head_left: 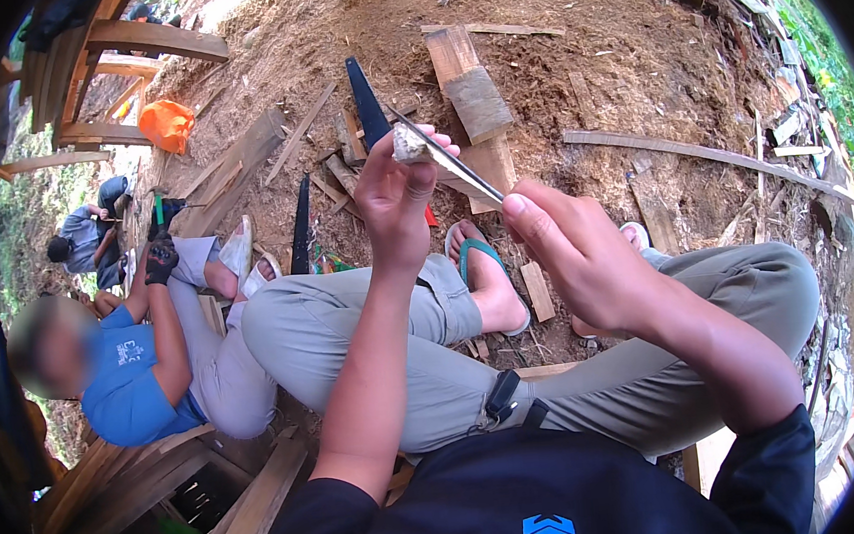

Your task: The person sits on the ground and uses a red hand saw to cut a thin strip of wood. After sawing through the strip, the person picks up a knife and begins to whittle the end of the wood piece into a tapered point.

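the person's left hand was raised ahead of the knees, its thumb and fingers closed around a small pale piece, which sat near the fingertips with its whitish face turned upward. the right hand was closed on the near end of a long, narrow dark blade, the thumb laid along the top. the blade slanted away to the upper left and crossed close by the pale piece's right side; whether the two touched, or whether it was a knife or a file, could not be told. judged from that pose, the step was working the blade against the piece, and doing it well called for a firm pinch low on the piece, left fingertips tucked behind its face, and short, light strokes at one steady angle. the fingers beyond the piece lay near the blade's line, so a slip seemed the main risk. strokes aimed clear of the grey trousers and the sandalled foot below looked safest, as did elbow room toward the co-worker in blue on the left. a saw and a wooden block lay on the ground beyond.
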Demonstrator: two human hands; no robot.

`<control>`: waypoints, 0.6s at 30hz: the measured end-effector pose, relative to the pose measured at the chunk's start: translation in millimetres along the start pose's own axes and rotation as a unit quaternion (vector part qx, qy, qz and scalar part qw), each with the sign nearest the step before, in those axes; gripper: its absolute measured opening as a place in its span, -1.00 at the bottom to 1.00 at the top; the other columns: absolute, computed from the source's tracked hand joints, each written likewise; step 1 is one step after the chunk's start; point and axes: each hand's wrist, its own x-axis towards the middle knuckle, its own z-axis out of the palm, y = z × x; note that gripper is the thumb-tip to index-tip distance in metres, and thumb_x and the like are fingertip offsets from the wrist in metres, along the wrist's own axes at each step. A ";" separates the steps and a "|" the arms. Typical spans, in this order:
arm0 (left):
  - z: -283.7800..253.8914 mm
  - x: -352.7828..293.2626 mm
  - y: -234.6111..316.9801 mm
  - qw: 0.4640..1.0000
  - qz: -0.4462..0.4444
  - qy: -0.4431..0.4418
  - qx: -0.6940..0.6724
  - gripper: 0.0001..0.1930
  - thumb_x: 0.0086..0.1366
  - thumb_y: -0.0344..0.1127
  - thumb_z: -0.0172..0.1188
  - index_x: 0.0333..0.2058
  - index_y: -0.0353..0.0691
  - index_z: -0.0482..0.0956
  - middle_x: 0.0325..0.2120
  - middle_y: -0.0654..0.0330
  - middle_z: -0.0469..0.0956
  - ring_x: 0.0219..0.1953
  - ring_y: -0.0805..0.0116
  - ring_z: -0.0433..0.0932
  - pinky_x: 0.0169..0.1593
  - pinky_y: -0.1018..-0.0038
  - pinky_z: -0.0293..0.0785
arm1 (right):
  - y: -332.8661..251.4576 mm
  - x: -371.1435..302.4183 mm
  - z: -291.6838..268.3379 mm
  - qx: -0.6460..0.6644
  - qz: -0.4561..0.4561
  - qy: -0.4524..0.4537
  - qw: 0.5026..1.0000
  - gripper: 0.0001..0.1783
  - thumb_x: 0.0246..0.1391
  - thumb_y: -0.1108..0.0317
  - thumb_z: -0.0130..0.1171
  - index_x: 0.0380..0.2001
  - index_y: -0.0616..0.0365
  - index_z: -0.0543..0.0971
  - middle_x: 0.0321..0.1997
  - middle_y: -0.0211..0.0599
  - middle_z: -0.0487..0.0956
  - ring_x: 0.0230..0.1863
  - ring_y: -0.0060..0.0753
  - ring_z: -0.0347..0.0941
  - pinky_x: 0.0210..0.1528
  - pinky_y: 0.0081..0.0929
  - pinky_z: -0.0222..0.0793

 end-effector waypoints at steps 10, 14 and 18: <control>2.1 -0.6 -0.3 0.998 0.015 -0.003 0.064 -0.50 0.34 0.06 0.26 -0.02 -0.27 0.47 -0.19 0.09 0.60 -0.08 0.27 0.61 0.05 0.30 0.53 | -3.3 0.6 -4.9 -0.050 0.002 0.003 0.999 -0.49 0.46 0.04 -0.21 -0.31 0.32 0.45 -0.53 0.17 0.46 -0.43 0.29 0.41 -0.33 -0.01 0.28; 0.3 -4.2 0.6 0.999 -0.017 -0.017 -0.021 -0.53 0.29 -0.15 0.38 0.06 -0.30 0.52 -0.13 0.25 0.59 -0.05 0.50 0.52 0.07 0.49 0.40 | -12.1 0.2 -9.0 -0.098 0.014 0.003 0.995 -0.51 0.46 0.07 -0.19 -0.29 0.33 0.47 -0.55 0.15 0.47 -0.45 0.27 0.43 -0.34 -0.03 0.30; 3.5 -4.1 6.1 0.999 -0.044 -0.025 0.000 -0.51 0.33 -0.05 0.31 0.07 -0.30 0.52 -0.14 0.22 0.60 -0.05 0.47 0.53 0.09 0.45 0.41 | -15.4 -1.6 -11.6 -0.110 0.011 0.005 0.994 -0.53 0.46 0.10 -0.19 -0.29 0.32 0.48 -0.57 0.15 0.47 -0.45 0.29 0.44 -0.33 -0.01 0.30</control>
